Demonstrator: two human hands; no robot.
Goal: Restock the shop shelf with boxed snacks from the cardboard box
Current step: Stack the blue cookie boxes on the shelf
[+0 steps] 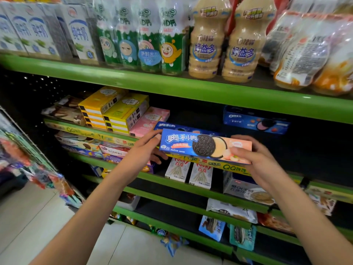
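Note:
A long blue and peach Oreo box (205,145) is held level in front of the second green shelf (191,90). My left hand (147,148) grips its left end and my right hand (256,159) grips its right end. Right behind it another blue Oreo box (172,126) lies on the shelf. Further right and deeper in stands one more blue Oreo box (256,121). The cardboard box is not in view.
Stacked yellow boxes (114,111) and pink boxes (148,121) fill the shelf to the left. White Pocky boxes (188,173) stand one shelf down. Milk cartons (45,29) and drink bottles (206,44) crowd the top shelf. Hanging snack bags (38,165) line the left; tiled floor (38,217) lies below.

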